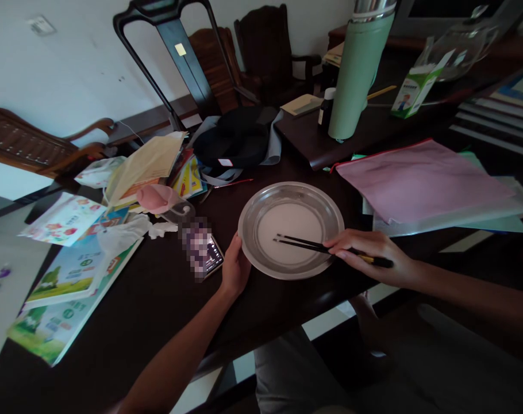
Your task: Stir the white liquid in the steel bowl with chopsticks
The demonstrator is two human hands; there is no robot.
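we are facing a dark table (127, 322); at frame centre a round metal dish (285, 275) is lying before us. our left hand (235, 269) is touching the dish's left rim with the thumb, the other fingers mostly hiding, so we cannot tell their grip. our right hand (377, 253), right of centre, is clamping its fingers on black chopsticks (316, 247), whose long axis is running leftward and slightly upward, tips hanging over the dish.

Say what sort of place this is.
Likely a home's living or dining room: a wooden armchair near the wall, a glass pot, and a metal dish on a dark table.
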